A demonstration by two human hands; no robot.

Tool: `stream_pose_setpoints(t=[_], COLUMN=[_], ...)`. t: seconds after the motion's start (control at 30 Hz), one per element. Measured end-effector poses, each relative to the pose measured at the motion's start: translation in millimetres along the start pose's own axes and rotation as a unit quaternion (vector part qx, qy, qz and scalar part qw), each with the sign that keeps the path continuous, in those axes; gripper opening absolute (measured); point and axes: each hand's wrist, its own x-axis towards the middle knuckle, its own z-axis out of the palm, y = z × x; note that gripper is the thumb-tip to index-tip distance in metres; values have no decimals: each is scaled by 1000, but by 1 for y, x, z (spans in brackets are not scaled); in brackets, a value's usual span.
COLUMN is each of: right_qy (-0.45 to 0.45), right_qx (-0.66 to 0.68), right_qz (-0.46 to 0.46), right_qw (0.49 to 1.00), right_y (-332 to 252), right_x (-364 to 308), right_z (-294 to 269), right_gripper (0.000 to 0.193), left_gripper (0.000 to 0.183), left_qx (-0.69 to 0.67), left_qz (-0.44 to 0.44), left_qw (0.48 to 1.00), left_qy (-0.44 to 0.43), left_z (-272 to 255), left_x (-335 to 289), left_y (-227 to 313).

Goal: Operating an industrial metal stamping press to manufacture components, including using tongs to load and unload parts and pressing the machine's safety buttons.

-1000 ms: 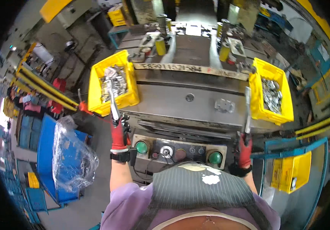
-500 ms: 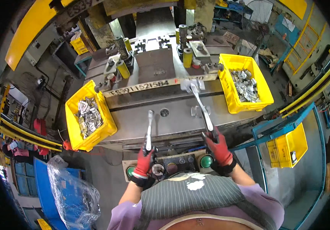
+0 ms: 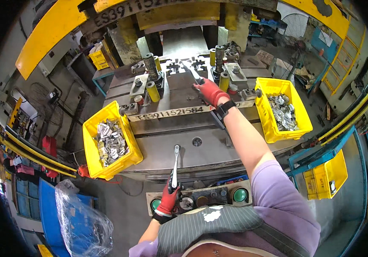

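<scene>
My left hand (image 3: 170, 198), in a red and black glove, is closed on the handle of a silver ratchet-like tool (image 3: 176, 165) with a round head. That tool points forward over the front of the steel press table (image 3: 158, 152). Stretched far ahead, my gloved right hand (image 3: 212, 92) grips a second long silver tool (image 3: 194, 73), whose grip is mostly hidden by the fingers. Its far end reaches the brightly lit die (image 3: 174, 67) between the guide posts. Whether a metal part is still at that tip, I cannot tell.
Yellow bins of small metal parts stand left (image 3: 138, 147) and right (image 3: 263, 124) of the table. Guide posts (image 3: 151, 66) and yellow cylinders (image 3: 224, 80) flank the die. The press's upper part (image 3: 177, 19) overhangs it. A button panel (image 3: 212, 195) sits close to me.
My right hand has gone forward from the table's front edge to the die with its tool. Earlier, a silvery metal part showed at that tool's tip. My left hand keeps its tool.
</scene>
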Motion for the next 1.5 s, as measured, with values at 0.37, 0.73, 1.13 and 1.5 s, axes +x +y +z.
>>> stream_pose_setpoints(t=[0.37, 0.73, 1.13, 1.5], right_qy=[-154, -7, 13, -191], right_qx=[478, 613, -2, -115], right_qz=[54, 37, 188, 143], right_qw=[863, 789, 982, 964], right_y=[40, -24, 220, 310], right_x=[9, -126, -456, -478], right_z=[4, -33, 1, 54], right_gripper=[19, 16, 23, 27], left_gripper=[62, 54, 49, 50], left_qx=[-26, -32, -139, 88], left_qz=[-43, 1, -275, -414], left_qw=[999, 976, 882, 887], left_qy=[-2, 213, 358, 183], left_z=[5, -56, -105, -101], left_x=[-8, -20, -108, -93], left_y=[5, -9, -84, -164])
